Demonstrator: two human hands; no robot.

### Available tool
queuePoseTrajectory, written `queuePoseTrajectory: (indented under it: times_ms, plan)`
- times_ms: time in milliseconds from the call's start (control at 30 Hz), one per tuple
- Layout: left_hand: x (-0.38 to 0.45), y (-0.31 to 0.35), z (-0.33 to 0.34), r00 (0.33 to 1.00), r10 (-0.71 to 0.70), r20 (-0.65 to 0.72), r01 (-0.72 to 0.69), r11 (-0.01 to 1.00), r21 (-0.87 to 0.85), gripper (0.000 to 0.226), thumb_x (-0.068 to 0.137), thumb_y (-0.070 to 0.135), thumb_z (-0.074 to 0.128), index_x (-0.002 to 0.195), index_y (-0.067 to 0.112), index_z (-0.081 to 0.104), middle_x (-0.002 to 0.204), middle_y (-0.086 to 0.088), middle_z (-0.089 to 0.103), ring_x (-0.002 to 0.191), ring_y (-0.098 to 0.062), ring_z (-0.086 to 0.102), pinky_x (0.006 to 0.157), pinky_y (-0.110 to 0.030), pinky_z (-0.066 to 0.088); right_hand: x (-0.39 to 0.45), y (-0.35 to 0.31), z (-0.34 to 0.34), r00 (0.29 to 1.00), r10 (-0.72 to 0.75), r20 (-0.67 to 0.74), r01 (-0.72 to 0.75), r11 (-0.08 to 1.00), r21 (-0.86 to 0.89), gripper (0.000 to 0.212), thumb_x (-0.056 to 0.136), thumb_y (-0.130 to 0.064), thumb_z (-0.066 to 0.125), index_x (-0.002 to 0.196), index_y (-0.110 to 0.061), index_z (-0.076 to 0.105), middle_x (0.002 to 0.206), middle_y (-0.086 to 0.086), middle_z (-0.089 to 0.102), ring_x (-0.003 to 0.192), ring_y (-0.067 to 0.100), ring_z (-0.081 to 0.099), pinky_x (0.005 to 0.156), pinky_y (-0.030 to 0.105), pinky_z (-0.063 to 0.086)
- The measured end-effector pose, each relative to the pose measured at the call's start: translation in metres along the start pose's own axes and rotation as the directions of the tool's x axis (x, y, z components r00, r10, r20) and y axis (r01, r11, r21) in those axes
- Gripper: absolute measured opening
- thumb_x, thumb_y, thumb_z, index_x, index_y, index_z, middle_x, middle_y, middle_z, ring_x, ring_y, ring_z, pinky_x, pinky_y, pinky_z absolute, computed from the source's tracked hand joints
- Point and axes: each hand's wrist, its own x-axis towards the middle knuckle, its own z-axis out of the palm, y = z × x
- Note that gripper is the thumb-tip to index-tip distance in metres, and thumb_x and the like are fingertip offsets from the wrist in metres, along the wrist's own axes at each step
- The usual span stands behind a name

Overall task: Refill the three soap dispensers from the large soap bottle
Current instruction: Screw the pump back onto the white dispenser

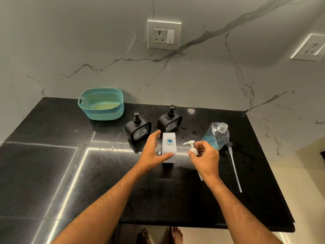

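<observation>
A polished black stone bench [52, 173] stands against a white marble-veined wall, strip lights mirrored across its surface. At far left sits a teal perforated basket [101, 103]. Two black pump dispensers [138, 126] [169, 119] stand side by side toward the back. In front of them, the left hand [153, 152] grips an uncapped white dispenser [169, 147], thumb across its front, blue soap visible in the neck. Just beside it, the right hand [206, 158] pinches the white pump head [191, 147], its tube trailing below. The large soap bottle [216, 135], capless and partly filled with blue liquid, stands beyond, its own pump and tube [234, 166] lying on the bench. A wall socket [164, 34] hangs above.
</observation>
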Motion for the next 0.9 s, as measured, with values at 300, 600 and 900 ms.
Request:
queuePoseTrajectory:
  times_ms: [300,600,900]
  plan:
    - [0.008,0.014,-0.016,0.999,0.042,-0.009,-0.042,0.999,0.004,0.104,0.079,0.036,0.091,0.160,0.021,0.028,0.161,0.008,0.036,0.147,-0.003,0.036,0.120,-0.025,0.033,0.034,-0.061,-0.006,0.969,-0.186,-0.165,0.211,0.966,0.148,0.036,0.077,-0.014,0.089,0.106,-0.016,0.070,0.096,-0.005,0.071,0.086,0.007,0.068,0.074,0.013,0.055]
    - [0.010,0.017,-0.025,0.999,0.049,-0.007,-0.050,0.999,-0.013,0.103,0.078,0.034,0.092,0.160,0.021,0.030,0.162,0.009,0.035,0.148,-0.002,0.035,0.121,-0.025,0.032,0.045,-0.100,-0.004,0.941,-0.237,-0.242,0.300,0.913,0.275,0.041,0.080,-0.018,0.088,0.116,-0.013,0.070,0.107,-0.001,0.074,0.094,0.011,0.072,0.079,0.030,0.063]
    - [0.010,0.014,-0.023,0.999,0.046,0.021,-0.046,0.999,-0.007,0.105,0.077,0.043,0.090,0.160,0.023,0.029,0.161,0.010,0.037,0.147,-0.002,0.037,0.117,-0.018,0.032,0.040,-0.113,0.006,0.941,-0.257,-0.219,0.319,0.889,0.329,0.040,0.080,-0.019,0.089,0.115,-0.013,0.070,0.106,-0.003,0.074,0.094,0.011,0.073,0.079,0.034,0.063]
